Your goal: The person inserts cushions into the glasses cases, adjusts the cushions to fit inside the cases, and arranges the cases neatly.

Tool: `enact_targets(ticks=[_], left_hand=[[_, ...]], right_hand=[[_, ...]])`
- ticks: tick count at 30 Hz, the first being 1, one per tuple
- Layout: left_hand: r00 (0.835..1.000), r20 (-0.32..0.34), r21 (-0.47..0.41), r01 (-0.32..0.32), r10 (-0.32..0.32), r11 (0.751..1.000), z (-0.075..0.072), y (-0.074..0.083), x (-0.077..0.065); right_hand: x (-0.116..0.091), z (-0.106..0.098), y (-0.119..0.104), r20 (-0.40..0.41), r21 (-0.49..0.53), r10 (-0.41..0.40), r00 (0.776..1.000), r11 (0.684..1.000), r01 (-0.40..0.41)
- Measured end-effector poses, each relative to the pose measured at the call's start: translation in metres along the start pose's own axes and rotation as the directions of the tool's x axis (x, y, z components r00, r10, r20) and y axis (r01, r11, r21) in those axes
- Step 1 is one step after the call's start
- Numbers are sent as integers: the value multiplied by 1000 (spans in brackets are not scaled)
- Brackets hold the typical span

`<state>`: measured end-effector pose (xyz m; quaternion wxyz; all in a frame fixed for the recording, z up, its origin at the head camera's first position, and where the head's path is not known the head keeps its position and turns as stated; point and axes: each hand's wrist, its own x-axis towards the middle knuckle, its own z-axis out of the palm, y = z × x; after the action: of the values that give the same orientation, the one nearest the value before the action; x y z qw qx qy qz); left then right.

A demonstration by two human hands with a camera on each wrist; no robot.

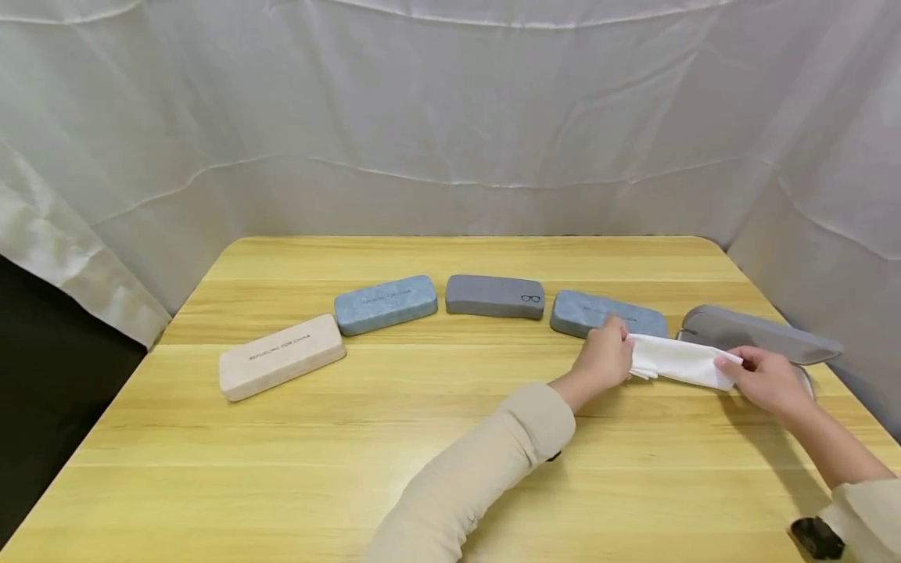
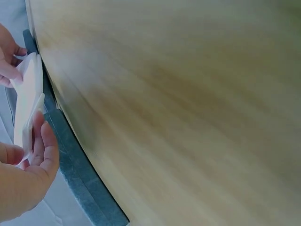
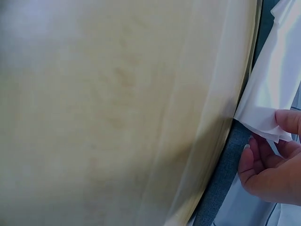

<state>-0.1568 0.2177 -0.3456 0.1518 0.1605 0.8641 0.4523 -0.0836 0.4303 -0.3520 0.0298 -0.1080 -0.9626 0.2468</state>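
Note:
A folded white cloth point(image 1: 679, 360) stretches between both hands over the right part of the table. My left hand point(image 1: 604, 356) pinches its left end, close in front of a blue glasses case point(image 1: 573, 305). The right hand point(image 1: 769, 381) grips the cloth's other end between thumb and fingers. Behind that hand lies an opened grey glasses case point(image 1: 763, 332), its lid raised; hand and cloth hide much of its lower half. In the left wrist view, thumb and fingers hold the layered cloth point(image 2: 29, 99). The right wrist view shows the thumb on top of the cloth point(image 3: 270, 89).
Closed cases form an arc leftward: a grey one with a glasses print point(image 1: 493, 295), another blue one point(image 1: 385, 305) and a beige one point(image 1: 281, 356). They sit on a wooden table point(image 1: 317, 461). White curtains point(image 1: 450, 102) hang behind and beside it.

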Motion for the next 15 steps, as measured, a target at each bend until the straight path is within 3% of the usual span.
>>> enact_targets(ticks=[5,12,15], left_hand=[[999,36,2,-32,32,999,-7,-6,-8],[992,66,107,-111,105,988,-17,-16,-19],[987,72,109,-148,141,983,-23,-21,-24]], right_hand=[[-7,3,-5,-2,1,-38,999,999,38],[-23,8,-16,5,-28,-69,998,997,69],[-29,12,-23,24,-23,-62,998,998,63]])
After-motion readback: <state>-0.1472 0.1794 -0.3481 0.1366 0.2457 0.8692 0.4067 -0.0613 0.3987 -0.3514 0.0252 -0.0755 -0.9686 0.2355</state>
